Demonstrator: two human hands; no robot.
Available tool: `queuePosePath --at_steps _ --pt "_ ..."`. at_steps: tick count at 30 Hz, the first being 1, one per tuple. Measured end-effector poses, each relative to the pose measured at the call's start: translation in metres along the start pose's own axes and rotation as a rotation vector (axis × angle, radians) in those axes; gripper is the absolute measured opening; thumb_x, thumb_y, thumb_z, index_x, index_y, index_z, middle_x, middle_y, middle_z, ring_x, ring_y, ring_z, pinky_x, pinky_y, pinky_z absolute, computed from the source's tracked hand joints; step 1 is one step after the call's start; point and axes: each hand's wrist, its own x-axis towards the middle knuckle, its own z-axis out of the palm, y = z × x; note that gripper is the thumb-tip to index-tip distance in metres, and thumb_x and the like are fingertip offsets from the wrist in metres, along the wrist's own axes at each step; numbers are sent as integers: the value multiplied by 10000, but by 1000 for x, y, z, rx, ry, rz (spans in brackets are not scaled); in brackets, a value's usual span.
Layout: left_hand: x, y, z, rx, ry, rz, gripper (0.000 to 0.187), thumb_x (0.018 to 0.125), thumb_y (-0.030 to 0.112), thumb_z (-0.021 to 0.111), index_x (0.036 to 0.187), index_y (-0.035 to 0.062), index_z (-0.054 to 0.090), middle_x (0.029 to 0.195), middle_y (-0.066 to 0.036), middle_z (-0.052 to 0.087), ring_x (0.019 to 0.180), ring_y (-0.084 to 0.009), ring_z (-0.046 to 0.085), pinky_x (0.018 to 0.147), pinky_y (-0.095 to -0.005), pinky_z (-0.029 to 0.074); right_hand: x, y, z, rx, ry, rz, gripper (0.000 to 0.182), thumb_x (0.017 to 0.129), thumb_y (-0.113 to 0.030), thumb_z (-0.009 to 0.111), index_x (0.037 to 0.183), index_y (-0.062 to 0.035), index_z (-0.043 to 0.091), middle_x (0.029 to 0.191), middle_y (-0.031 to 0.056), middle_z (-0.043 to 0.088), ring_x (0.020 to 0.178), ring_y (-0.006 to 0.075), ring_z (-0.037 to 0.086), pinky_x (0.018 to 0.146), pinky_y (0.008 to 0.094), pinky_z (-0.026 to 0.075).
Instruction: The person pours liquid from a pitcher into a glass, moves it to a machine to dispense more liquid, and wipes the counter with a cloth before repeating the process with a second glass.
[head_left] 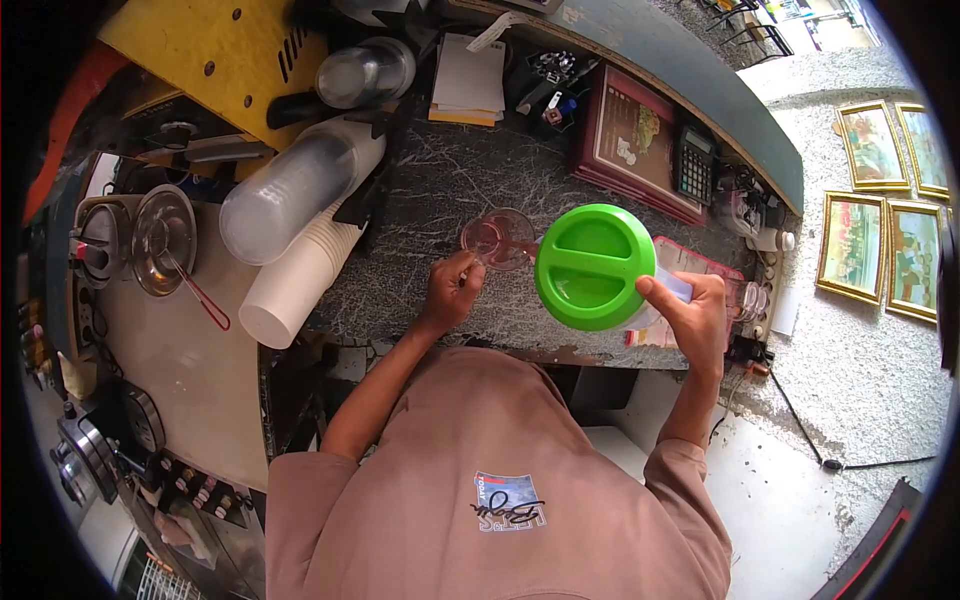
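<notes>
Left of centre, the left hand [452, 288] pinched a spoon [512, 246] dipped in the glass cup [497, 225] on the counter [440, 180]; the cup already held a little pink liquid. To its right, the right hand [695, 318] gripped a green-lidded jug [590, 265], closed and not yet tipped.

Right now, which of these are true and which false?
1. The right hand holds a container with a green lid. True.
2. The left hand rests on the calculator. False: it is beside the small clear glass; the calculator is far off, by the counter's back edge.
3. The stack of white cups lies on its side, left of the glass. True.
4. The framed pictures hang above the strainer. False: they are far right; the strainer is far left.
</notes>
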Motion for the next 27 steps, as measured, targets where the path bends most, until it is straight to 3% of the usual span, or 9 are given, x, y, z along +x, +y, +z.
queuePosePath --at_steps 14,17,19,20,22,25,27 --pt "-1 -1 -2 -58 -24 -71 285 924 119 558 706 -2 421 613 -54 395 572 -98 387 503 -317 331 -1 -3 -2 -21 0 -3 445 816 -402 782 728 31 737 551 41 640 507 62 580 458 240 403" --pt "-1 -1 -6 12 -71 -94 280 933 152 547 704 12 465 625 -37 461 614 -84 448 545 -299 376 -1 -6 -3 -31 -14 20 446 816 -405 781 741 33 741 568 49 655 519 69 596 466 240 418" --pt "0 4 -10 -293 -60 -239 387 1002 290 468 753 16 583 705 -32 599 693 -89 545 658 -295 435 -1 -6 -3 -22 -20 29 447 816 -406 781 744 33 741 573 52 660 523 72 602 469 241 423" --pt "0 2 -11 -293 -59 -238 387 1002 290 468 753 16 583 705 -32 599 693 -89 545 658 -295 435 -1 -5 -2 -7 -16 23 447 816 -406 782 748 34 742 573 51 659 524 72 603 469 241 423" --pt "-2 -4 -14 -457 76 -356 572 1050 421 330 872 1 675 836 -52 691 797 -120 620 783 -300 450 -1 -4 -2 5 -15 16 447 816 -406 782 752 34 742 572 50 658 525 73 604 469 240 424" --pt "-4 -11 -15 -422 58 -375 681 1062 475 237 940 -16 694 893 -82 712 832 -150 642 840 -299 444 1 -5 -3 -49 -43 30 449 816 -406 783 754 37 742 573 48 657 526 73 605 468 239 425" --pt "-4 -8 -15 -411 56 -353 642 1062 453 270 946 -16 692 889 -79 708 837 -151 642 841 -297 449 1 -6 -2 -17 -52 32 452 816 -408 782 755 39 741 572 47 655 524 71 602 467 240 423"
